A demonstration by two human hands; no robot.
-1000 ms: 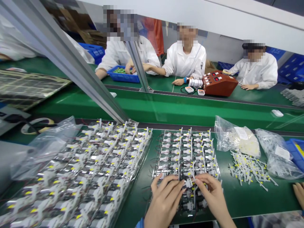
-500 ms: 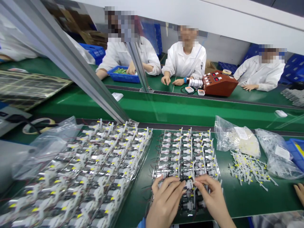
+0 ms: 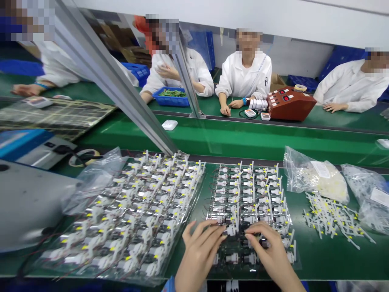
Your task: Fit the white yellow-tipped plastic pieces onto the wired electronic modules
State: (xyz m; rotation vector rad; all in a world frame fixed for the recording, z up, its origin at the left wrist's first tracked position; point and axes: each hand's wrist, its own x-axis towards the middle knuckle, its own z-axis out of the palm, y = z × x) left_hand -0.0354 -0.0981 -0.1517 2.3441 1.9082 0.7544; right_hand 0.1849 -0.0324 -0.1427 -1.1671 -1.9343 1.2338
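Clear plastic sheeting [image 3: 291, 259] carries rows of small motors [image 3: 232, 258] with white housings, many with a white yellow-marked strip sticking up. My left hand [image 3: 200, 251] lies over the left columns, its fingertips closed at one small motor [image 3: 231, 230]; its thumb is mostly hidden. To its right my right hand [image 3: 270, 247] pinches thumb and forefinger together above the middle columns. Whatever is between those fingertips is too small to make out. A pile of loose white strips [image 3: 332, 217] with yellow marks lies further right.
A larger batch of similar motors [image 3: 130, 219] covers the left side. Plastic bags [image 3: 322, 178] lie at the back right. A metal post [image 3: 121, 85] slants across the left. Beyond the green ledge [image 3: 243, 140], co-workers in white coats sit near a brown control box [image 3: 290, 103].
The view has swung left, bringing more of the grey machine into sight. My hands have drawn slightly apart. Across the ledge, one co-worker has raised a hand from the blue tray.
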